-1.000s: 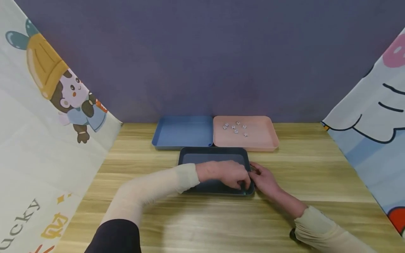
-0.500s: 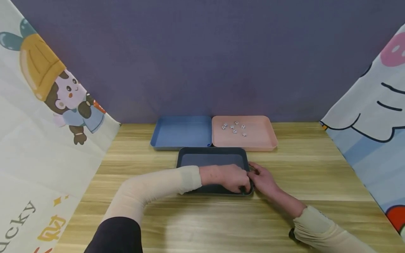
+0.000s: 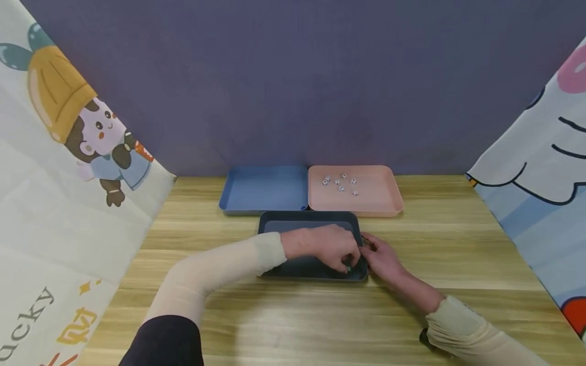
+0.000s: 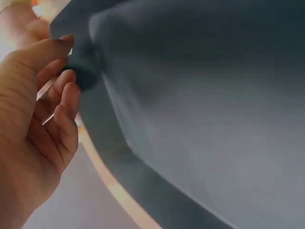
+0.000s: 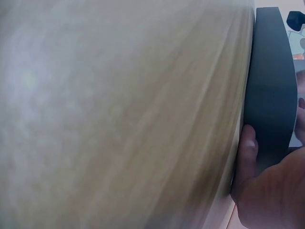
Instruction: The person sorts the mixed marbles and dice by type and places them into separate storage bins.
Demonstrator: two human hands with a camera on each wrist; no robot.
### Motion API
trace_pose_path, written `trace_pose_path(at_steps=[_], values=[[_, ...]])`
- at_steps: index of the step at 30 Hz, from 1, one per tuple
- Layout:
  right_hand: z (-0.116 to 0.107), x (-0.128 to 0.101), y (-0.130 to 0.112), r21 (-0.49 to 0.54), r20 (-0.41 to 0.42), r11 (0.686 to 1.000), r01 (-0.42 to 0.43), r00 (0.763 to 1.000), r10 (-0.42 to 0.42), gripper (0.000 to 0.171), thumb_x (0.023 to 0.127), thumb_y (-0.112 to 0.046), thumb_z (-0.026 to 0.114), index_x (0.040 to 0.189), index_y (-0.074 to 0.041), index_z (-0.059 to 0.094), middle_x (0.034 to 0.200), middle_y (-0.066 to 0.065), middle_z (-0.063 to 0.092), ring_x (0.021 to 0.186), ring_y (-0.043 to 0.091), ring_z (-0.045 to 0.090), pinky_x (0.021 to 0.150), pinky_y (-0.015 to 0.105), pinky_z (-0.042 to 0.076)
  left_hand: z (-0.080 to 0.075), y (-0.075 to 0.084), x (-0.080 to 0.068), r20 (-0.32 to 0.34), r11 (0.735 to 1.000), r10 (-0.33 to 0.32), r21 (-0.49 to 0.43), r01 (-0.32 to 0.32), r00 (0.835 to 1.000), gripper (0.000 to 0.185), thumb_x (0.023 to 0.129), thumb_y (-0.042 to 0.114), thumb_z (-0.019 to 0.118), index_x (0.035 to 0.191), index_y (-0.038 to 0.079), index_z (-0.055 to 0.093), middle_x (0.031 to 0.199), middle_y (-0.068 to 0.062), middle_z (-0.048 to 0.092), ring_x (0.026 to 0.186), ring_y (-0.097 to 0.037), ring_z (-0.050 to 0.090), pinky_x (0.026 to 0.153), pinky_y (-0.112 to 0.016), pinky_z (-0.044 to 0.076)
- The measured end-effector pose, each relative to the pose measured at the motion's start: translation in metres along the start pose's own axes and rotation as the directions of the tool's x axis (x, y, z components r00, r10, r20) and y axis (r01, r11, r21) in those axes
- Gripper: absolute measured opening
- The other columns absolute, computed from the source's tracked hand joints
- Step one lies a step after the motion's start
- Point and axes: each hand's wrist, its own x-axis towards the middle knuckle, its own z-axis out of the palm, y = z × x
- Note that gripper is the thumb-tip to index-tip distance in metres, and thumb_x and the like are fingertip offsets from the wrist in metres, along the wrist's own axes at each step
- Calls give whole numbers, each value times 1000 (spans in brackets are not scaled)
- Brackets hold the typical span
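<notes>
Over the near right corner of the dark grey tray (image 3: 293, 274) is my left hand (image 3: 336, 248), its thumb and fingertips pinching a small green piece (image 3: 349, 268). Fingers cover most of that piece, so its exact kind cannot be told. In the left wrist view, the left hand (image 4: 47, 105) shows thumb and index finger brought together by the tray's edge. My right hand (image 3: 384, 262) grips the tray's right side. The right wrist view has its thumb lying along the outer wall of the tray (image 5: 271, 86).
Behind the dark tray stand a blue tray (image 3: 265, 190) and a pink tray (image 3: 380, 195), side by side. Several small white dice (image 3: 341, 188) lie in the pink one. A tiny blue piece (image 3: 303, 208) sits in the blue tray's near right corner. Wooden tabletop (image 3: 293, 325) surrounds them.
My left hand first reached down into the tray's corner, then rose slightly with the small green piece between its fingertips. The right hand has stayed on the tray's side.
</notes>
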Motion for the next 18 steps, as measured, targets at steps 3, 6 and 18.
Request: trace_pose_path(at_steps=[3, 6, 18], values=[[0, 1, 1, -7, -6, 1000, -5, 1000, 5, 53, 98, -15, 53, 148, -2, 38, 105, 17, 58, 68, 20, 57, 53, 32, 49, -5, -5, -10, -56, 1000, -25, -21, 24, 998, 13, 87, 36, 74, 97, 27, 73, 84, 17, 60, 70, 0, 54, 63, -20, 44], [1, 1, 2, -11, -11, 1000, 0, 1000, 0, 53, 99, -15, 52, 148, -2, 38, 107, 18, 58, 71, 20, 59, 54, 34, 51, -11, -10, -23, -134, 999, -41, -29, 37, 990, 12, 88, 37, 72, 95, 28, 71, 84, 15, 58, 71, 0, 52, 63, -20, 43], [1, -1, 2, -16, -8, 1000, 21, 1000, -21, 53, 99, -15, 54, 148, -2, 38, 109, 20, 57, 77, 22, 59, 55, 36, 52, -20, -20, -75, -452, 977, -121, -210, 27, 883, 13, 91, 32, 69, 97, 21, 70, 95, 10, 61, 84, -9, 59, 74, -20, 46]])
